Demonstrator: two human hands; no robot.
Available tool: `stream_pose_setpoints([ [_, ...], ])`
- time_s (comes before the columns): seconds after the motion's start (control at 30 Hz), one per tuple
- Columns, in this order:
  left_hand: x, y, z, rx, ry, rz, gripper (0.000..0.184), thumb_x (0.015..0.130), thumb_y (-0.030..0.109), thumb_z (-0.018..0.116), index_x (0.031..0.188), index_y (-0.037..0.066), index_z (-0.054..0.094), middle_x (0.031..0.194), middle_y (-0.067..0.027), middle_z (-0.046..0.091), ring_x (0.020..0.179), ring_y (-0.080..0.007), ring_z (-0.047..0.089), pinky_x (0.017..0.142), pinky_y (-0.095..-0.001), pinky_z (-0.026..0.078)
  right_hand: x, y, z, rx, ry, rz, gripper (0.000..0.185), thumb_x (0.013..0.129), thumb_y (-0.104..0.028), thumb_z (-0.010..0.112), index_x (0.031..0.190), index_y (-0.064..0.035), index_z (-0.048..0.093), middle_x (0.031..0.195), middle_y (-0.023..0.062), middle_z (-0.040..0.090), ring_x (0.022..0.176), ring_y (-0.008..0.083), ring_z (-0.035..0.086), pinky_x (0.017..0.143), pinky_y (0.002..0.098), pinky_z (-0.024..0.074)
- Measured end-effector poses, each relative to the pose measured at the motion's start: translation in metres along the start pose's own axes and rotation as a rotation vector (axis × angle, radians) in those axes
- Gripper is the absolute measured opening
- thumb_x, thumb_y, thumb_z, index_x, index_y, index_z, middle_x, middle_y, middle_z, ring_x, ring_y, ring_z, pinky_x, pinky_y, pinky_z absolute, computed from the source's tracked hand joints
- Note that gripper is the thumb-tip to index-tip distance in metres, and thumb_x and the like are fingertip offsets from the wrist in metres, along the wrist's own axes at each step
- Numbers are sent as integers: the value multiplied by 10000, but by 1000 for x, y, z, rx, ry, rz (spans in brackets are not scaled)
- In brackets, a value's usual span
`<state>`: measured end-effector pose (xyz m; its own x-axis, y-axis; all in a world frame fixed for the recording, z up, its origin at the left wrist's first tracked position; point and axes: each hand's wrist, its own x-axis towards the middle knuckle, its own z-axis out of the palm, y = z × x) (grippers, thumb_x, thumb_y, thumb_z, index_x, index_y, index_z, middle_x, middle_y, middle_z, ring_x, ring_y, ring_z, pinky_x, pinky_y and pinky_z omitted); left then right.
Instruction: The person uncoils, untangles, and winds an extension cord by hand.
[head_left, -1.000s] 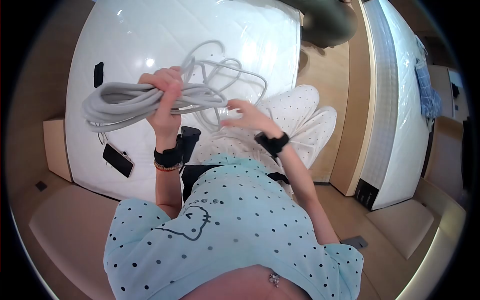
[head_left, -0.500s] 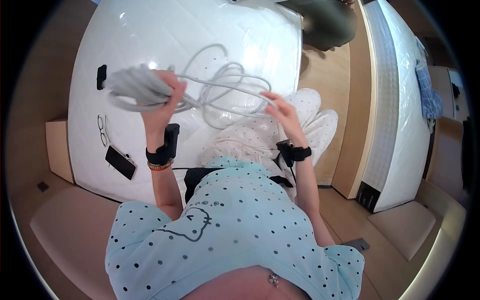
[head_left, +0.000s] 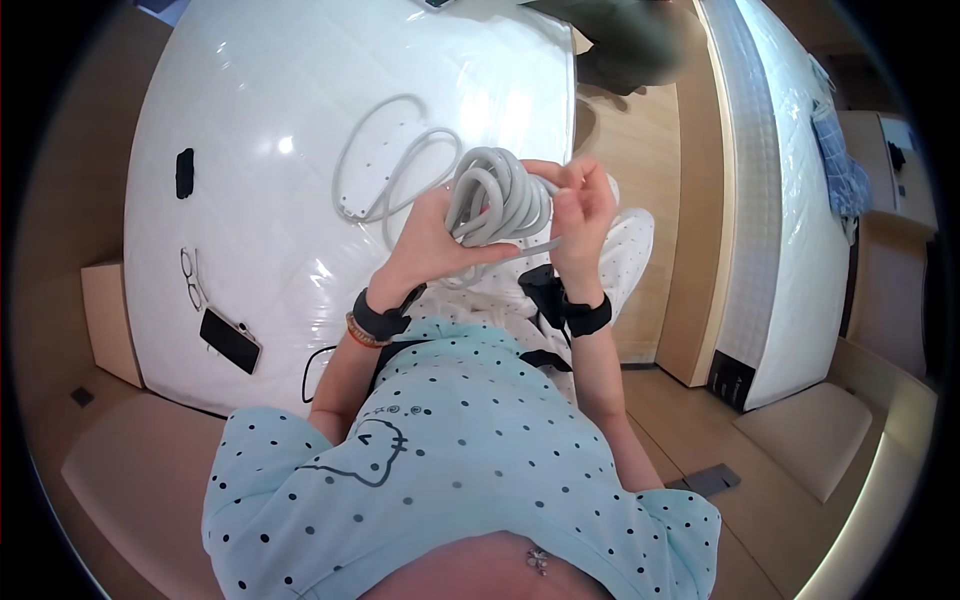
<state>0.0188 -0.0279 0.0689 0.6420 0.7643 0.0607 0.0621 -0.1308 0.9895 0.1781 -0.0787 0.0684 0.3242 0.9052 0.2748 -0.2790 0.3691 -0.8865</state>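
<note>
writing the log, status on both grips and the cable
Left grip holding coiled cable; right grip at its right side; loose loops on mattress beyond; phone and glasses off left, clear.

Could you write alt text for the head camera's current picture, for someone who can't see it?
A person's left hand holds a coil of grey cable, with the right hand at its other side. More of it trails over a shiny white mattress, where glasses and a phone lie at left. A dotted shirt spans the bottom.
</note>
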Motion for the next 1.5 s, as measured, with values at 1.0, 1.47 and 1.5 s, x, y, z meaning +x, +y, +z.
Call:
stream_pose_setpoints([
  [1.0, -12, -16, 5, -116, 47, 17, 428, 687, 108, 723, 1055, 19, 522, 887, -69, 622, 817, -183, 607, 724, -299, 495, 2, -14, 38, -216, -336, 134, 693, 624, -91, 770, 1242, -50, 460, 1207, 91, 523, 1161, 189, 482, 935, 360, 414],
  [1.47, -17, 11, -71, -566, 235, 364, 249, 748, 88, 640, 857, 110, 416, 781, -36, 505, 829, -182, 491, 1003, -433, 305, -28, 93, -31, -803, -222, 480, 493, 835, -211, 641, 1206, 51, 449, 1092, 125, 564, 1028, 227, 548, 873, 326, 444],
  [1.5, -17, 12, -71, -622, 201, 385, 256, 742, 102, 644, 851, 114, 413, 773, -32, 500, 819, -178, 488, 1001, -430, 308, -29, 102, -27, -804, -154, 564, 487, 840, -212, 636, 1196, 64, 449, 1068, 128, 570, 1004, 226, 560, 867, 319, 446],
])
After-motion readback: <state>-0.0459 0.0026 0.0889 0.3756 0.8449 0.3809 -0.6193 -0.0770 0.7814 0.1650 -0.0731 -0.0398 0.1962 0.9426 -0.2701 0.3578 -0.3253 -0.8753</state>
